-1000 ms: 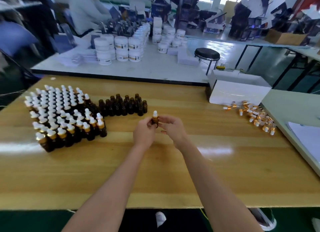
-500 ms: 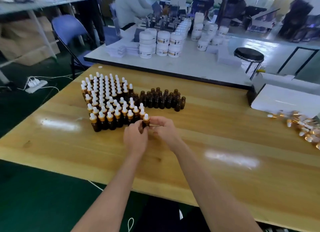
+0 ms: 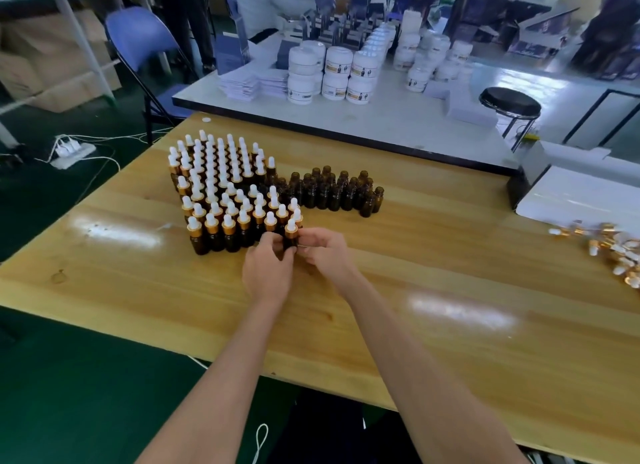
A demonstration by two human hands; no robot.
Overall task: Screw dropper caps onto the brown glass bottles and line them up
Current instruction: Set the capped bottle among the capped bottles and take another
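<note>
Brown capped bottle [image 3: 291, 237] was upright at the right end of the front row of capped bottles [image 3: 221, 204] on the tabletop [image 3: 450, 290]. Left hand [image 3: 268, 273] and right hand [image 3: 325, 254] both pinched it, fingers [image 3: 309, 235] curled round its sides.

head view | looks forward-down | near wooden table [image 3: 433, 290]

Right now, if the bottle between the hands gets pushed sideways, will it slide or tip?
Likely tips: the bottle looks tall and narrow under its cap. The glossy table may let it slide. Packed neighbours could topple too.
</note>
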